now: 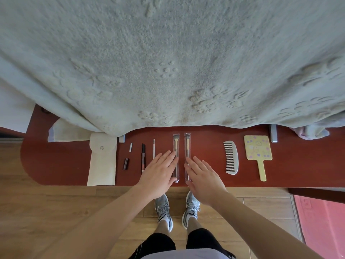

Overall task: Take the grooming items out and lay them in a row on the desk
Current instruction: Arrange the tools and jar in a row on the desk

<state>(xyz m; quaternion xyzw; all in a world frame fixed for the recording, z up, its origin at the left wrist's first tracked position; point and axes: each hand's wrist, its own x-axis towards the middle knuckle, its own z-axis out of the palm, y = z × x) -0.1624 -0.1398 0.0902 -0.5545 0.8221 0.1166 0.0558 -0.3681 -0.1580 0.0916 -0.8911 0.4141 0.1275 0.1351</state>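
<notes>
Grooming items lie in a row on the red-brown desk (205, 146). Two wrapped makeup brushes lie side by side in the middle, the left brush (175, 144) and the right brush (187, 144). My left hand (158, 174) lies flat with straight fingers against the left brush. My right hand (202, 179) lies flat, fingertips touching the right brush. To the left sit a thin white stick (154, 148), a black pen-like item (143, 156), a small dark tube (126, 163) and a small white cap (131, 147). A grey comb (231, 157) and a yellow hand mirror (258, 152) lie to the right.
A cream fabric pouch (102, 159) with a snap lies at the left of the row. A pale green blanket (168, 62) hangs over the back of the desk. Wooden floor, my grey shoes (177, 208) and a pink mat (323, 221) are below the desk edge.
</notes>
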